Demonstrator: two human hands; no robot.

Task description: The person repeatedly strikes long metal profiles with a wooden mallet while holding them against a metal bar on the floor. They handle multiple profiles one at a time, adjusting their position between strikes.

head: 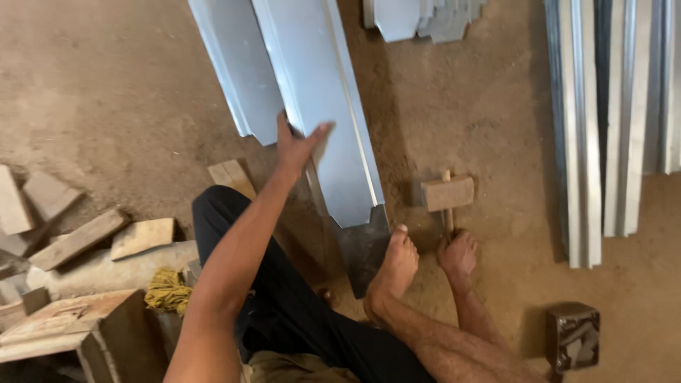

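Observation:
My left hand (294, 147) reaches forward and grips the left edge of a long folded metal sheet (333, 106) lying on the dirt floor, thumb on top of it. A second similar sheet (237, 64) lies just left of it, partly underneath. My bare foot (394, 268) rests at the near end of the sheet, on a darker metal piece (362, 248). To the right, my right hand (457, 254) closes around the handle of a wooden mallet (447, 193) that lies on the ground.
Long metal channels (596, 128) lie stacked at the right, and cut sheet pieces (425, 18) at the top. Wood blocks (78, 237), a wooden bench (64, 323) and a yellow rope bundle (167, 291) sit at the left. A dark metal block (573, 337) stands at the lower right.

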